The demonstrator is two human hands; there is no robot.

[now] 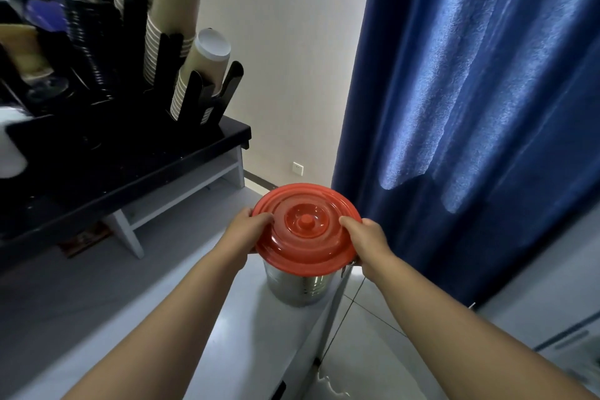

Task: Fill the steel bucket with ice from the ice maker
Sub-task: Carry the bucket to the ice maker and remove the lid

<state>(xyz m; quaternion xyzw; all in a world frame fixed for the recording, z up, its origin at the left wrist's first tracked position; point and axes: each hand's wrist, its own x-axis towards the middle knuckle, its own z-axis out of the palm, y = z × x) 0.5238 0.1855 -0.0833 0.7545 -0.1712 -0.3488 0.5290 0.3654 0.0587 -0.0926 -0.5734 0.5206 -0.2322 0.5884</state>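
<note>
The steel bucket point(298, 286) stands upright at the right edge of the pale tabletop point(246, 351), toward its far end. A red lid point(305, 237) covers its mouth. The left grip point(250, 227) holds the lid's left rim, thumb on top. The right grip point(370, 237) holds the right rim the same way. A blue curtain point(470, 91) hangs to the right, and stacked paper cups point(168, 10) stand far left.
</note>
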